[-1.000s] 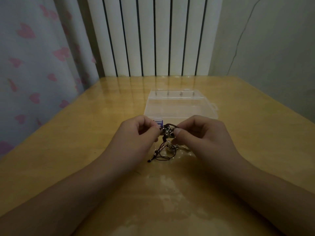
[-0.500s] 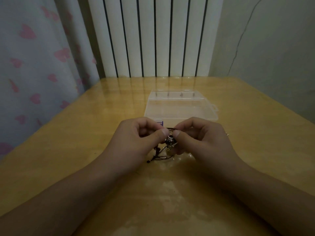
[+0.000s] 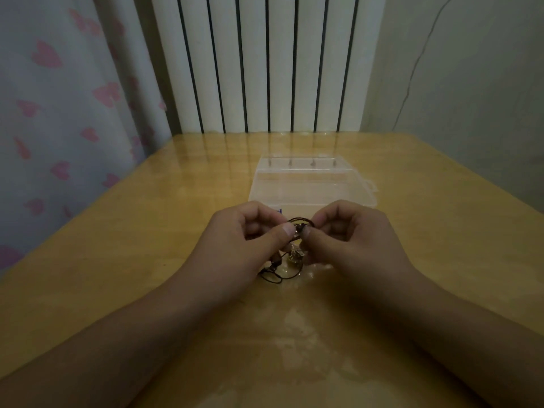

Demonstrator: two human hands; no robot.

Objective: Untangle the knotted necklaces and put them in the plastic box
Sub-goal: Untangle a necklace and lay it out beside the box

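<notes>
Pinching knotted necklaces (image 3: 290, 254), both hands, no legible writing

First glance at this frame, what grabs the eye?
Two hands meet at mid-table: the left hand and right hand each pinch a tangle of dark-corded necklaces, whose loose loops trail onto the glossy wooden table below. Just behind sits a clear plastic box, with a white radiator at the far edge.

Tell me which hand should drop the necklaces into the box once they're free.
Probably the right hand: the plastic box sits slightly to its side. Both hands pinch the necklaces.
</notes>
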